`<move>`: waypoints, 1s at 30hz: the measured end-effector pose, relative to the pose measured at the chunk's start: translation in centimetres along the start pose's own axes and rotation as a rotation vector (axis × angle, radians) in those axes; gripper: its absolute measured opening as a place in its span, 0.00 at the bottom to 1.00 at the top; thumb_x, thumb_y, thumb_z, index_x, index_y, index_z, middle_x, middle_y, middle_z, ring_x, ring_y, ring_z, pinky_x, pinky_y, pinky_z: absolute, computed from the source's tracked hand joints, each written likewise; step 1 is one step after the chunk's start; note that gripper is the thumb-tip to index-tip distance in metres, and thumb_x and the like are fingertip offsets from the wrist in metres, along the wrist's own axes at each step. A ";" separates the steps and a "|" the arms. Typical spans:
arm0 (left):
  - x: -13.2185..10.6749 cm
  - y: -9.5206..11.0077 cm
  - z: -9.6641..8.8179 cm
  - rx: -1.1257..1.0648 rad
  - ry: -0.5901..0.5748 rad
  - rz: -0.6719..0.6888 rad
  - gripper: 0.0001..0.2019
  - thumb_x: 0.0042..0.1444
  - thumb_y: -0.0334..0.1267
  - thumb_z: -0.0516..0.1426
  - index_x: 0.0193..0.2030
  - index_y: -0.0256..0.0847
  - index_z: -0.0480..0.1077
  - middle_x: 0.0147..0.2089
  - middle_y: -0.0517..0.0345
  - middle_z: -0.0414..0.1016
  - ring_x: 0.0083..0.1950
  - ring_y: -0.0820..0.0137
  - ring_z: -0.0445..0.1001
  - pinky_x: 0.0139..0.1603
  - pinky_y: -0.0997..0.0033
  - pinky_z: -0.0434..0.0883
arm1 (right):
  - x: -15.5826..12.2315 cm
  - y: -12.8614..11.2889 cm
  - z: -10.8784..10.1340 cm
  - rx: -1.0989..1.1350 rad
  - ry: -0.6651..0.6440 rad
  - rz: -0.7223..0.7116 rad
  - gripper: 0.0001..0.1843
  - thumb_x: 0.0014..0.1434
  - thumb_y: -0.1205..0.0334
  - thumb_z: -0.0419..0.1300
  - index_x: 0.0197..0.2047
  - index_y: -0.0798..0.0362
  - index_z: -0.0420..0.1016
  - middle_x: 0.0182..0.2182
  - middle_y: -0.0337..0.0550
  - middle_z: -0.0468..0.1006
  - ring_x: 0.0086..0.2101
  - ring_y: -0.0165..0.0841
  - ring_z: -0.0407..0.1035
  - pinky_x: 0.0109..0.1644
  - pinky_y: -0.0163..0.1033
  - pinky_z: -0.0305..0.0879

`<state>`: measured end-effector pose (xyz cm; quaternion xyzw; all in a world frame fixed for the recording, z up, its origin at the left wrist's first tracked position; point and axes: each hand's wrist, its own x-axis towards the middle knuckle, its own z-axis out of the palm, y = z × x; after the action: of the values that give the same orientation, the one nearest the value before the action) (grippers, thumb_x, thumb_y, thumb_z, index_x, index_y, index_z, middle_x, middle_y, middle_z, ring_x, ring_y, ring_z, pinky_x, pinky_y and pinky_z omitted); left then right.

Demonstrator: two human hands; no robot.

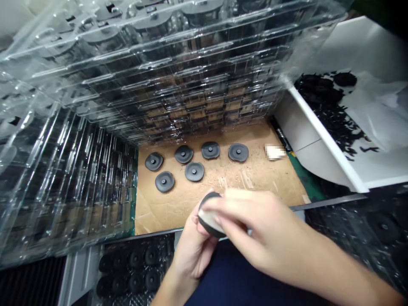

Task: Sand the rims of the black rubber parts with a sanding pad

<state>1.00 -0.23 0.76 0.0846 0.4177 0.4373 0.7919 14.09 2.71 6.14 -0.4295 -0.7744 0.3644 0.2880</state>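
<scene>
My left hand (194,250) grips a round black plastic disc (213,194) by its edge, tilted up in front of my body. Against the disc's face, the fingers of my right hand (248,221) are closed on a small whitish piece (209,218), perhaps a cloth; its kind is blurred. Beyond my hands, several similar dark discs with a small central stud, such as this near disc (194,171), lie apart on a sheet of brown cardboard (153,216).
Stacked clear plastic trays (178,85) rise at the back, with another stack (63,178) at left. A white bin (331,140) of small black parts stands right, beside a black marker (280,135). A tray of black discs (135,258) sits below the table edge.
</scene>
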 end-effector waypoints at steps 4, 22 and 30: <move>0.0 0.4 0.4 0.021 0.015 -0.011 0.32 0.35 0.39 0.70 0.51 0.41 0.70 0.46 0.52 0.78 0.52 0.59 0.73 0.55 0.64 0.69 | -0.3 0.4 0.5 0.047 0.196 -0.115 0.16 0.62 0.71 0.50 0.49 0.64 0.73 0.31 0.47 0.76 0.31 0.31 0.69 0.37 0.36 0.67; 0.1 1.3 0.0 -0.033 -0.118 -0.118 0.24 0.34 0.31 0.70 0.43 0.42 0.75 0.39 0.59 0.79 0.40 0.71 0.76 0.42 0.79 0.71 | -2.1 1.0 -3.0 -0.232 0.100 -0.091 0.17 0.57 0.76 0.50 0.43 0.52 0.76 0.27 0.39 0.76 0.27 0.30 0.66 0.32 0.36 0.63; 0.0 1.5 -0.3 -0.187 -0.321 -0.163 0.24 0.41 0.42 0.67 0.48 0.45 0.72 0.55 0.50 0.73 0.49 0.59 0.76 0.44 0.70 0.75 | -1.9 7.5 -0.4 0.334 0.269 0.435 0.12 0.59 0.58 0.57 0.45 0.50 0.76 0.42 0.41 0.79 0.41 0.34 0.72 0.43 0.38 0.69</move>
<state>-0.19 0.62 1.32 0.0452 0.2490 0.3896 0.8855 18.72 3.98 0.03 -0.5765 -0.5485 0.4798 0.3696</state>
